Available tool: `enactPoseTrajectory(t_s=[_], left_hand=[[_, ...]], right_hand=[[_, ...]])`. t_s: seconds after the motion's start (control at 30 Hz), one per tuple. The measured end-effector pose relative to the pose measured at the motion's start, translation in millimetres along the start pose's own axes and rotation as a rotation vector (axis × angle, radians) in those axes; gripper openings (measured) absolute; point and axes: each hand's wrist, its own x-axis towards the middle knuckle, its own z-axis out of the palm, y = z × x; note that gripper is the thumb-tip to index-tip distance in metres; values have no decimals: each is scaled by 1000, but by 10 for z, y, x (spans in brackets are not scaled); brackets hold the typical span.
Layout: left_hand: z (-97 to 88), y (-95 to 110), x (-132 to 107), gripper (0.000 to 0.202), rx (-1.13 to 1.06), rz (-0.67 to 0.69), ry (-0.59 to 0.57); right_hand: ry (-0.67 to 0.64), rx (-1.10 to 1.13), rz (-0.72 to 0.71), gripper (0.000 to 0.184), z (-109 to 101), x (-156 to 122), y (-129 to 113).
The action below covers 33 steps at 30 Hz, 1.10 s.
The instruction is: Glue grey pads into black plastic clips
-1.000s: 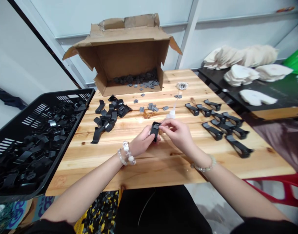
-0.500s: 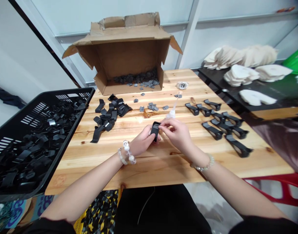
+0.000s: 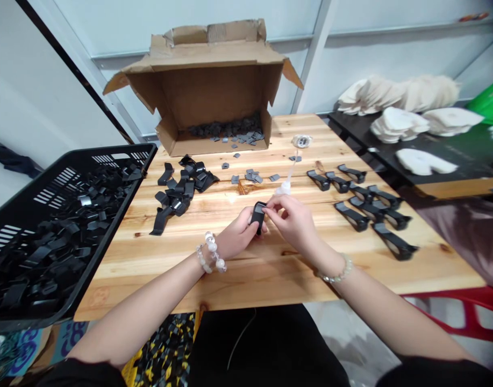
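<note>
Left hand (image 3: pixel 238 236): holding. Thumb lies on the front of a black piece (image 3: pixel 257 217), other fingers partly hidden behind it. Piece is upright and slightly tilted, held above the near-middle of the wooden table (image 3: pixel 238 285). Right hand (image 3: pixel 292 217): thumb and forefinger narrow, close together, touching the upper end of the black piece; cannot tell whether they grip anything small.

Wrists: clear-and-white bracelets (image 3: pixel 211 252) on the left, a pale bracelet (image 3: pixel 338 270) on the right.

Just beyond the right hand: white bottle (image 3: pixel 284 187), thin tip pointing away, base partly hidden. Gray squares (image 3: pixel 252 176) lie scattered past the hands; more sit inside the open cardboard box (image 3: pixel 214 58) at the far edge.

Left side of table: loose heap of black parts (image 3: pixel 185 188). Beside it, along the table's left edge, a black crate (image 3: pixel 83 169) full of similar parts. Right side: group of long black clips (image 3: pixel 363 207), lying slantwise, some touching.

Far right: dark table (image 3: pixel 459 138) bearing stacked white shapes (image 3: pixel 399 123); red chair (image 3: pixel 470 309) nearer.
</note>
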Motion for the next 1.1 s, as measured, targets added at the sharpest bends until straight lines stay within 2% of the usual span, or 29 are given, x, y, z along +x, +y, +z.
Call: enactPoseTrajectory(t_s=[0.37, 0.6, 0.97, 1.1], left_hand=[[-3, -64, 15, 30, 3, 10, -3], [-13, -49, 5, 29, 44, 38, -11], [-10, -45, 0, 28, 11, 26, 21], [-25, 19, 8, 29, -79, 20, 3]], right_hand=[[-4, 94, 136, 10, 6, 8, -5], [-29, 256, 252, 15, -3, 21, -22], [-39, 257, 247, 12, -21, 27, -50], [-41, 471, 337, 22, -50, 43, -95]])
